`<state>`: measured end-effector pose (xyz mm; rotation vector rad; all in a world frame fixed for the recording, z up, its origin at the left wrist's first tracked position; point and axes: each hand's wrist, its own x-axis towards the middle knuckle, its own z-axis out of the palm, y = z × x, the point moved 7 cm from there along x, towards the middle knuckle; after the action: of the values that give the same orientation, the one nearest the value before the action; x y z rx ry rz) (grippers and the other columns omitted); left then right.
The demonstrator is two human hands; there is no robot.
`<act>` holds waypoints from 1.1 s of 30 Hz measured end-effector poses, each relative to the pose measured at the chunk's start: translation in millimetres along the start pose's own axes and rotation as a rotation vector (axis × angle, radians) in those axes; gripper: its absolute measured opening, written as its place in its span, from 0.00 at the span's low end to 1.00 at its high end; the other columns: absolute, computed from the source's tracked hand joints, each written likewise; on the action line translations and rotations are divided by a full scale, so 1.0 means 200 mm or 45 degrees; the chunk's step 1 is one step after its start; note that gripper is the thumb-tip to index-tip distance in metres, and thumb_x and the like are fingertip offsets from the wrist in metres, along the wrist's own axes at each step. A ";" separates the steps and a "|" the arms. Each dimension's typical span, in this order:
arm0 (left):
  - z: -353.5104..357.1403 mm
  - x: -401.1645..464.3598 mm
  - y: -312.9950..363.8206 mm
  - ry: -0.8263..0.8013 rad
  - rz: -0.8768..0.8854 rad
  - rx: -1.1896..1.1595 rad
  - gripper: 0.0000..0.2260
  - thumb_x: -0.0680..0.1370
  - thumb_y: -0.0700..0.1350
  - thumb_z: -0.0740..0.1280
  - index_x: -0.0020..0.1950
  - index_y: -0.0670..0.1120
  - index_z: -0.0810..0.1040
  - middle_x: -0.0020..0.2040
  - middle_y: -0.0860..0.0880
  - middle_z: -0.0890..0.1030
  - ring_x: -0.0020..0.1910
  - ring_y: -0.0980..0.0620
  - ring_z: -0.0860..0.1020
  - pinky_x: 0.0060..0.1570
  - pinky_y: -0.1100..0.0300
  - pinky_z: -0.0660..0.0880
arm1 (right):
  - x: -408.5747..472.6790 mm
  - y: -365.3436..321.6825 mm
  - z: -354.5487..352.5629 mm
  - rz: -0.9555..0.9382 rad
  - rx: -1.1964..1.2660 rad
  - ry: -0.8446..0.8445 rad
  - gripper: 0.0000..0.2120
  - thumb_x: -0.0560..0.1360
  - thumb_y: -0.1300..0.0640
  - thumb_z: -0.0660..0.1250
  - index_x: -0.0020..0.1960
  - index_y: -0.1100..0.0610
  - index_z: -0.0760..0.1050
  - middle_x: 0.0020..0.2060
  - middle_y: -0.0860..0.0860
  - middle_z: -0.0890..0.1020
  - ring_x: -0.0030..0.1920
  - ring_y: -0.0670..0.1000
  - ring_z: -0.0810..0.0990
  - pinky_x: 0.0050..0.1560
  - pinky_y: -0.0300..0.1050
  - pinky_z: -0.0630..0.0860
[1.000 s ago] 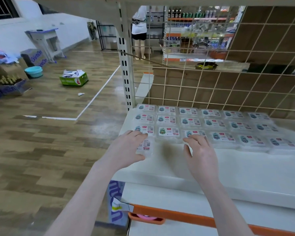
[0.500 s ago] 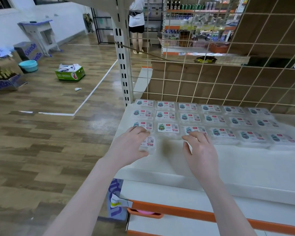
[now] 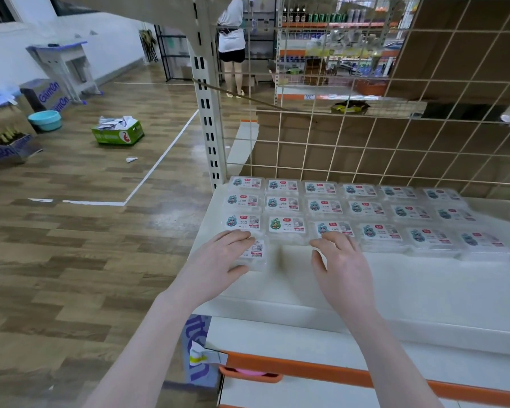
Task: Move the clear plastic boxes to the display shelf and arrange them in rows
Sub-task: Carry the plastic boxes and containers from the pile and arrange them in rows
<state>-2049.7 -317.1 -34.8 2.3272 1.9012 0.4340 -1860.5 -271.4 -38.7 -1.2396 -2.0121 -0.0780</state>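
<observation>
Head view: we count three rows of clear plastic boxes (image 3: 324, 206) on the white shelf (image 3: 409, 290), set against the wire grid (image 3: 365, 142) at the far side. Our left hand (image 3: 218, 257) grips a lone box (image 3: 255, 254) at the near left, starting a fourth row, fingers curled over it. Our right hand (image 3: 343, 266) hovers just beside the third row, fingers loosely spread, holding nothing. On the floor far left we see a green carton (image 3: 118, 135).

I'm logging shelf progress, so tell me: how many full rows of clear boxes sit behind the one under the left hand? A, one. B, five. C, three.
C: three rows of clear boxes run across the shelf behind the single front box that the left hand holds.
</observation>
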 end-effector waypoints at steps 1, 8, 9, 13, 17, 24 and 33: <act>0.00 0.00 0.00 0.002 0.011 0.005 0.20 0.71 0.42 0.71 0.63 0.42 0.77 0.63 0.45 0.77 0.63 0.47 0.75 0.65 0.68 0.53 | 0.00 0.00 0.00 -0.001 -0.004 -0.004 0.12 0.61 0.71 0.74 0.43 0.61 0.82 0.43 0.58 0.82 0.44 0.61 0.80 0.40 0.51 0.79; -0.01 0.01 -0.01 0.034 0.028 -0.031 0.22 0.78 0.45 0.65 0.72 0.48 0.67 0.72 0.52 0.66 0.72 0.55 0.62 0.66 0.72 0.48 | -0.02 0.01 0.00 0.030 -0.100 -0.022 0.13 0.61 0.70 0.75 0.44 0.61 0.81 0.42 0.57 0.81 0.43 0.61 0.79 0.42 0.50 0.78; -0.01 0.01 -0.01 0.032 0.035 -0.027 0.22 0.78 0.45 0.64 0.72 0.48 0.67 0.72 0.52 0.66 0.72 0.55 0.62 0.66 0.72 0.47 | -0.02 0.01 0.00 0.034 -0.113 -0.024 0.13 0.61 0.70 0.74 0.44 0.61 0.81 0.42 0.57 0.81 0.43 0.61 0.79 0.43 0.50 0.78; -0.01 0.01 -0.01 0.042 0.050 -0.024 0.22 0.79 0.46 0.64 0.72 0.47 0.67 0.72 0.52 0.66 0.72 0.55 0.62 0.67 0.72 0.48 | -0.02 0.00 0.00 0.031 -0.152 -0.039 0.13 0.61 0.70 0.74 0.45 0.61 0.81 0.42 0.58 0.81 0.42 0.61 0.79 0.43 0.51 0.78; -0.01 0.00 -0.03 0.086 0.053 -0.059 0.22 0.78 0.46 0.64 0.72 0.48 0.67 0.72 0.52 0.67 0.71 0.55 0.63 0.67 0.71 0.49 | -0.03 -0.01 0.00 0.022 -0.194 -0.052 0.12 0.62 0.70 0.73 0.45 0.62 0.81 0.42 0.58 0.81 0.42 0.61 0.79 0.42 0.53 0.78; 0.01 0.00 -0.03 0.068 0.066 -0.063 0.22 0.79 0.47 0.64 0.72 0.48 0.67 0.72 0.52 0.66 0.72 0.54 0.62 0.69 0.67 0.52 | -0.10 0.01 -0.02 0.126 -0.251 -0.026 0.07 0.67 0.67 0.70 0.45 0.63 0.80 0.40 0.58 0.82 0.39 0.61 0.79 0.39 0.51 0.77; 0.00 0.01 0.00 -0.022 0.075 0.052 0.23 0.80 0.50 0.59 0.75 0.47 0.61 0.75 0.52 0.62 0.73 0.55 0.57 0.67 0.69 0.46 | -0.12 0.04 -0.02 0.186 -0.284 -0.046 0.08 0.64 0.66 0.74 0.43 0.63 0.80 0.37 0.60 0.81 0.37 0.63 0.79 0.38 0.53 0.77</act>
<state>-2049.4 -314.8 -33.6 2.4097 1.8558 0.3832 -1845.8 -286.1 -52.8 -1.5341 -1.9779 -0.2149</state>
